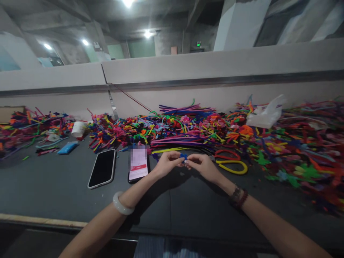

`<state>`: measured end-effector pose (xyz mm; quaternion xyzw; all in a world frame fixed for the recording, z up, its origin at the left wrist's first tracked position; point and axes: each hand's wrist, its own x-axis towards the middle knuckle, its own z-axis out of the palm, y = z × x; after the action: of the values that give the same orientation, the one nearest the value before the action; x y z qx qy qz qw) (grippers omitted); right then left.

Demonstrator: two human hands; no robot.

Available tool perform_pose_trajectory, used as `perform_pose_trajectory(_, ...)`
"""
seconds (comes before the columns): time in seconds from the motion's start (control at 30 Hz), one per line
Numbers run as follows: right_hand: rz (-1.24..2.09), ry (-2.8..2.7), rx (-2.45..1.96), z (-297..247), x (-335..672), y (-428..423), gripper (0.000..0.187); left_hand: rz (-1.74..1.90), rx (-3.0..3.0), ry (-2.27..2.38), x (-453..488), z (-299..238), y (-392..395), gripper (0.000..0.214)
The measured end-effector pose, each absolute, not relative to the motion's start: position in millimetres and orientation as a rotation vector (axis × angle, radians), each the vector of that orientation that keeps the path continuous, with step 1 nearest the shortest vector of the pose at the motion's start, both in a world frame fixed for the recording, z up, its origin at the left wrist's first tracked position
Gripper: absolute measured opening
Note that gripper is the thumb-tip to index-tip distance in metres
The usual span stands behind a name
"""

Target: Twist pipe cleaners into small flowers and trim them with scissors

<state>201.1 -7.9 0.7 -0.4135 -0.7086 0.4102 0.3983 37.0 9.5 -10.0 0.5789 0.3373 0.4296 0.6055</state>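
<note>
A small blue piece of fuzzy pipe cleaner (184,157) is pinched between both of my hands, above the dark table. My left hand (168,164) grips its left side with thumb and fingertips. From the other side, my right hand (201,165) closes its thumb and fingers on the same piece. Fingers cover part of it, so its full shape is hidden. Just right of my right hand lie a red loop (228,154) and a yellow loop (233,167), which look like scissor handles. Purple pipe cleaners (180,141) lie in a bundle behind my hands.
Left of my hands lie a lit phone (138,166) and a dark-screened phone (102,169). A blue packet (67,148) and white cup (78,129) sit farther left. Colourful pipe-cleaner pieces (118,129) heap along the low wall (188,68). A white plastic bag (266,114) rests on them.
</note>
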Motion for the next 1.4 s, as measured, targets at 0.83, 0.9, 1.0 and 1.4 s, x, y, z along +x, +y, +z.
perform_pose_trajectory(0.83,1.112,-1.775,-1.004,2.6,206.3,-2.6,0.018,0.993,1.224,0.798,34.9,-9.9,12.8,0.036)
perform_pose_trajectory(0.9,1.115,-1.765,-1.0,2.4,205.7,-2.3,0.018,0.997,1.207,0.8,34.4,-10.0,13.0,0.036)
perform_pose_trajectory(1.0,1.131,-1.764,-0.984,3.2,204.7,-2.6,0.018,0.976,1.234,0.796,33.7,-8.7,11.9,0.034)
perform_pose_trajectory(1.4,1.281,-1.845,-0.978,4.6,211.1,-2.6,0.017,0.866,1.569,0.755,30.4,-3.7,8.0,0.024)
